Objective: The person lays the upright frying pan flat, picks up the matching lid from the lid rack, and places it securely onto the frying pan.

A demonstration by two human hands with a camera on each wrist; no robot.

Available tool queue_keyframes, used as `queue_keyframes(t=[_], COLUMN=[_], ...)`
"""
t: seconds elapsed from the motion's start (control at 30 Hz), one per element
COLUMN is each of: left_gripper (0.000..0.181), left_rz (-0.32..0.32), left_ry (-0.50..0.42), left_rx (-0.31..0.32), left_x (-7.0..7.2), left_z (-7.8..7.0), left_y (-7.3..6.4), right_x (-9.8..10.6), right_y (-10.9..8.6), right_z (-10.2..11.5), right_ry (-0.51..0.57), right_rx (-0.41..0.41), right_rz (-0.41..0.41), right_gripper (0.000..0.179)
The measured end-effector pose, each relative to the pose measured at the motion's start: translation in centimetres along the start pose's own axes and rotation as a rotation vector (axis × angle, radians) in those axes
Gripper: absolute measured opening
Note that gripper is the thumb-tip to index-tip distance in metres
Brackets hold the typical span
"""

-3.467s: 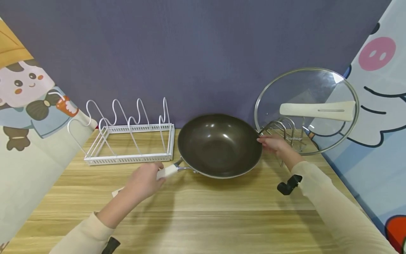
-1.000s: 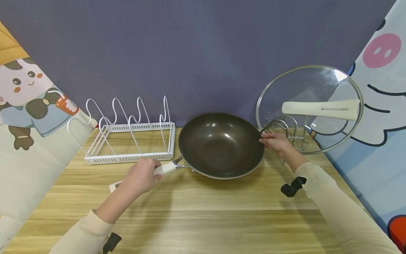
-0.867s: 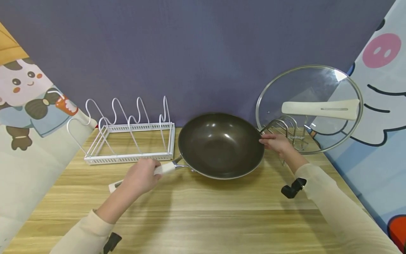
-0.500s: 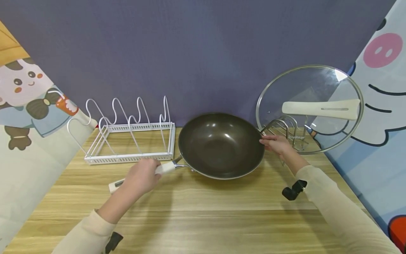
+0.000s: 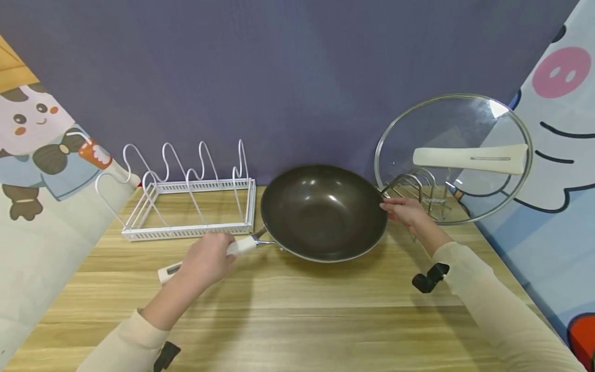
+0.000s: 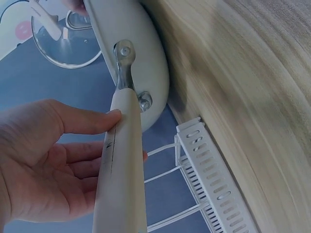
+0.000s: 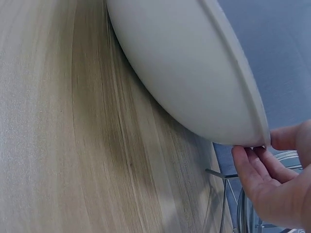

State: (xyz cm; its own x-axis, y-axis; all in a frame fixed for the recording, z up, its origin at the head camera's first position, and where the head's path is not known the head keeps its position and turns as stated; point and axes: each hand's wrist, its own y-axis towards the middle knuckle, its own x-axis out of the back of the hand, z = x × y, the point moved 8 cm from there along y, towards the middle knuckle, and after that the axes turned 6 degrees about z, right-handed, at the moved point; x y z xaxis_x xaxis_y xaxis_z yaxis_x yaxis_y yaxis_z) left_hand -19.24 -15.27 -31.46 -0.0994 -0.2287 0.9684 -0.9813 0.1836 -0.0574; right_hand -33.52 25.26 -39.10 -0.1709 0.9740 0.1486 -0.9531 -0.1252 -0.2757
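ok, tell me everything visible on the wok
The wok has a glossy dark-brown inside, empty, and a cream outer wall. A riveted metal bracket joins its long, dark-streaked cream handle. It is mouth-up between the white wire rack and glass lid. The left grip holds the handle; the right grip pinches the rim. Base contact with the table is unclear.
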Motion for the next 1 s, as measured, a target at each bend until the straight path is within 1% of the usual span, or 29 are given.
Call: queue_keyframes(t=[0.1, 0.17, 0.33, 0.47, 0.7, 1.0], left_gripper=[0.015, 0.016, 0.017, 0.018, 0.018, 0.019], left_rz=[-0.012, -0.013, 0.004, 0.009, 0.004, -0.011], left_ry=[0.003, 0.004, 0.0, -0.009, -0.012, -0.005], left_rx=[-0.011, -0.016, -0.019, -0.021, -0.026, -0.027], left_x=[0.06, 0.05, -0.07, -0.14, -0.1, 0.14], left_z=[-0.04, -0.06, -0.05, 0.04, 0.19, 0.26], left_y=[-0.08, -0.1, -0.09, -0.03, -0.06, -0.07], right_x=[0.0, -0.01, -0.03, -0.07, -0.19, -0.35], right_y=[-0.05, -0.05, -0.21, -0.3, -0.35, -0.66], right_z=[-0.09, -0.14, -0.26, -0.14, -0.12, -0.24], right_ry=[-0.015, -0.021, -0.026, -0.023, -0.053, -0.036], right_rx=[-0.009, -0.014, -0.023, -0.012, -0.026, -0.022], right_rz=[-0.01, -0.017, -0.027, -0.039, -0.047, -0.04], right_gripper=[0.049, 0.054, 0.051, 0.048, 0.051, 0.052])
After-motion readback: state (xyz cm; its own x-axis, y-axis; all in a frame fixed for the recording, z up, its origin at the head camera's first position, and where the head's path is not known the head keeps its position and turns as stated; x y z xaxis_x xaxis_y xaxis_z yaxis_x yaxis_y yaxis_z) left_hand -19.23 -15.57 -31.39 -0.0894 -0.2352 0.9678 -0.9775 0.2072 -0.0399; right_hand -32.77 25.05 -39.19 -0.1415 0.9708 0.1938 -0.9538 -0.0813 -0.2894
